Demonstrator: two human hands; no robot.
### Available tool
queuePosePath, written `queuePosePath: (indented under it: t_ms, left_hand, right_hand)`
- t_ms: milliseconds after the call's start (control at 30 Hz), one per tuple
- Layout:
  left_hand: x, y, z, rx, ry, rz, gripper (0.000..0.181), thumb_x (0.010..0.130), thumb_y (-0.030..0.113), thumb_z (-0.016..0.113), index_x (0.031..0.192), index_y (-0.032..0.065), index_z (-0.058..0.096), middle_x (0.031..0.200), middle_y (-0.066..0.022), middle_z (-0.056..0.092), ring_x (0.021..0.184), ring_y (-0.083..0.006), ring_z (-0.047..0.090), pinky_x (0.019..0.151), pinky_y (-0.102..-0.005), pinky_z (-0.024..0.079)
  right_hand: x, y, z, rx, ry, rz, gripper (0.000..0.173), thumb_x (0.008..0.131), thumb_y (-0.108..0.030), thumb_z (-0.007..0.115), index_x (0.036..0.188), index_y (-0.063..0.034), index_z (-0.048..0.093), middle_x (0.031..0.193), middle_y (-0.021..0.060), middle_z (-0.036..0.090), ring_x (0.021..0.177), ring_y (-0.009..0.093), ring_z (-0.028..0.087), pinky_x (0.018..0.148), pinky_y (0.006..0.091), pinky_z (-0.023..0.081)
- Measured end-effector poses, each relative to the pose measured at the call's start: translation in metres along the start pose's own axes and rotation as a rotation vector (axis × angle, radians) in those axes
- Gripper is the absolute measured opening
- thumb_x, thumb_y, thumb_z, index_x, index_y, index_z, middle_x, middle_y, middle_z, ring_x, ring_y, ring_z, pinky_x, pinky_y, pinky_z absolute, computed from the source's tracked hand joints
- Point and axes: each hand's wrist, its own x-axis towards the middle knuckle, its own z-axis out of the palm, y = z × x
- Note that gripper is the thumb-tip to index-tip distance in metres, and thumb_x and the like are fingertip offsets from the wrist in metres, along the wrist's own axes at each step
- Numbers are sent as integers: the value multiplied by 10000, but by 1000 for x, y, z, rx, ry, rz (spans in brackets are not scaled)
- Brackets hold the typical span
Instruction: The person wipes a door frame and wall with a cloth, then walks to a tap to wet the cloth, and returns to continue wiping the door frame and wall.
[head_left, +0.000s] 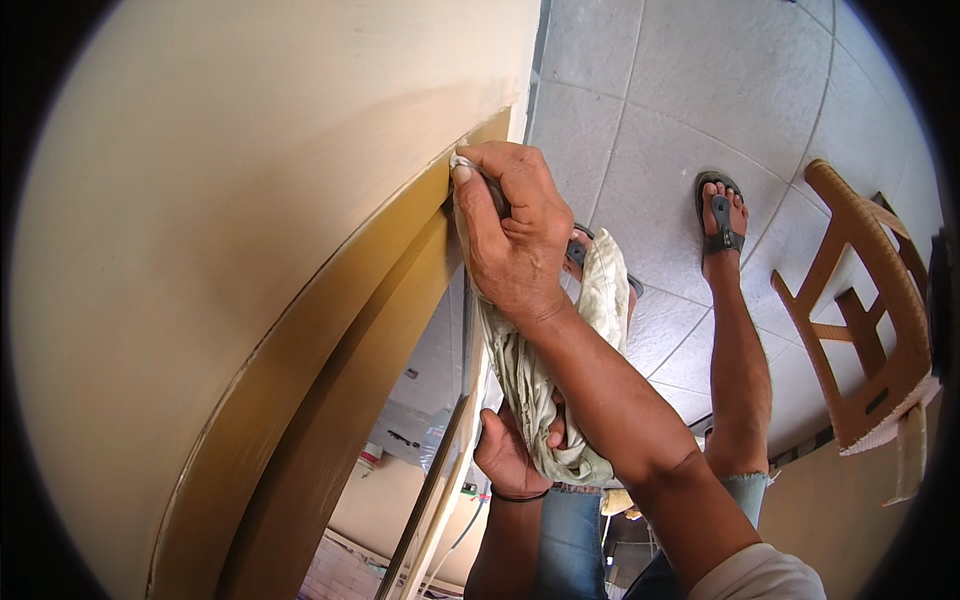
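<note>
My right hand (517, 225) pinches one end of a pale, crumpled cloth (525, 382) between thumb and fingers. That end lies against the golden-brown frame moulding (420, 202), close to its corner beside the cream wall (225, 150). The rest of the cloth hangs in long folds under my right forearm. Lower down, my left hand (517, 450) holds the bunched lower part of the cloth, its fingers partly hidden behind the folds. A dark band circles the left wrist.
A brown chair-like piece with cut-out openings (862, 315) stands at the right on grey floor tiles (675, 97). My sandalled foot (724, 210) is between it and the wall. Beside the moulding, a narrow-framed opening (427, 487) shows more floor and small items.
</note>
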Motion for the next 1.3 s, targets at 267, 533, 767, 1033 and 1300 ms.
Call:
queuePosePath:
  t_ms: [267,533,767,1033,1300]
  left_hand:
    - [7,-12,-19,-80,2,12,835,986,645,515,1515,10,399,1203,-209,662,782,-289,672,727,-470,582]
    - [23,-9,-39,-147,-52,-38,850,964,679,529,1473,3,456,1156,-229,676,788,-303,677,779,-497,576]
    - [45,-7,-28,-108,-20,-9,874,944,682,561,1465,-13,464,1164,-211,667,787,-278,655,730,-462,570]
    - [51,-4,-27,-118,6,-33,867,962,678,531,1502,8,428,1185,-221,665,778,-280,644,744,-496,563]
    - [54,0,-37,-77,46,-35,846,963,664,537,1486,4,455,1171,-203,668,760,-278,634,731,-478,559]
  right_hand:
    - [-8,-13,-3,30,-47,-32,142,937,28,683,1077,49,696,990,138,665,829,177,647,706,271,517]
    - [-5,-9,-3,46,-65,-73,177,903,60,681,1080,51,691,973,170,664,807,235,666,690,311,538]
    - [3,25,-1,6,-25,43,151,913,57,669,1063,55,689,994,170,662,828,230,663,709,307,539]
    - [4,39,0,-32,-42,24,142,948,14,670,1085,42,695,1033,147,673,851,173,662,737,280,529]
    - [2,31,1,12,-41,14,149,909,54,669,1057,48,683,976,188,665,833,267,682,710,323,548]
